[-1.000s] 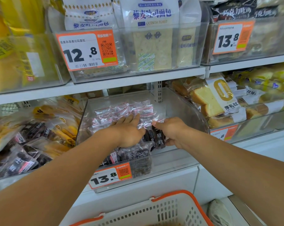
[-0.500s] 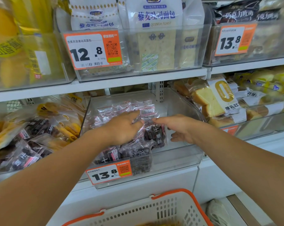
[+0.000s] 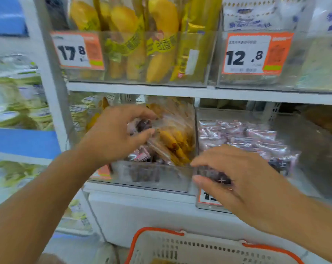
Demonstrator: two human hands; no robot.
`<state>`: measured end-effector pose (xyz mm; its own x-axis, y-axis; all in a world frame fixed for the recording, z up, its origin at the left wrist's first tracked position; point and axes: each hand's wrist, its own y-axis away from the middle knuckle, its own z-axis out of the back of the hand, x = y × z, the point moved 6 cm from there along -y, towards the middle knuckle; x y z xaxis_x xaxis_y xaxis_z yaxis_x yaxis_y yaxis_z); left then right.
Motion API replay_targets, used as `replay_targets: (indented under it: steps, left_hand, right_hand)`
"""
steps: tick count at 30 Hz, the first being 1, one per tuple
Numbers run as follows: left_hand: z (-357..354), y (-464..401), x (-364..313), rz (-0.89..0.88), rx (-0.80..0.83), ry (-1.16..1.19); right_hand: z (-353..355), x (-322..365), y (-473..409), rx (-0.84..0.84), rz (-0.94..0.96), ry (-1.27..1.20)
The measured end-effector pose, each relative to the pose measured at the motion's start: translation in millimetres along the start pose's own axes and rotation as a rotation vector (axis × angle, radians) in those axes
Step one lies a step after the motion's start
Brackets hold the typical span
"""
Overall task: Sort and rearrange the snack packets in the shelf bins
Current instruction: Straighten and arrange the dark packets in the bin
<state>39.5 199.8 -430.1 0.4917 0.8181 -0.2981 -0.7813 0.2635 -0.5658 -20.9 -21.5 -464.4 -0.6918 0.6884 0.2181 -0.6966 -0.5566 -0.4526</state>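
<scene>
The left hand pinches a dark packet above the mixed bin at the shelf's left end — likely a stray among yellow packets. The right hand, fingers spread and holding nothing, hovers at the front edge of the neighbouring bin of matching dark packets — probably ready to receive it.

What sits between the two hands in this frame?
In the head view, yellow snack packets in the left bin lie between the left hand and right hand.

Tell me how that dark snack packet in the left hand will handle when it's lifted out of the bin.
The dark packet, pinched by the left hand, looks small, so probably light. Its clear crinkled wrapper suggests it is floppy and may slip. The yellow packets lean against it in the same bin, so they may slump when it leaves.
</scene>
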Motion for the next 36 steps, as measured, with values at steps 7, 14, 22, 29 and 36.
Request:
replay_targets:
  steps: [7,14,22,29,36]
  left_hand:
    - [9,41,111,0.450,0.091,-0.138]
    - [-10,33,122,0.449,0.131,-0.255]
    - [-28,19,104,0.134,0.175,0.035]
    - [-22,20,119,0.247,0.145,0.018]
    - [-23,30,126,0.278,0.124,0.021]
  right_hand:
    - [-55,29,-138,0.212,-0.092,0.150]
    - [-140,21,-200,0.448,-0.271,0.071]
    - [-106,18,-186,0.213,-0.226,-0.506]
    - [-111,2,-169,0.401,-0.156,-0.089]
    - [-123,-19,-167,0.725,-0.020,0.289]
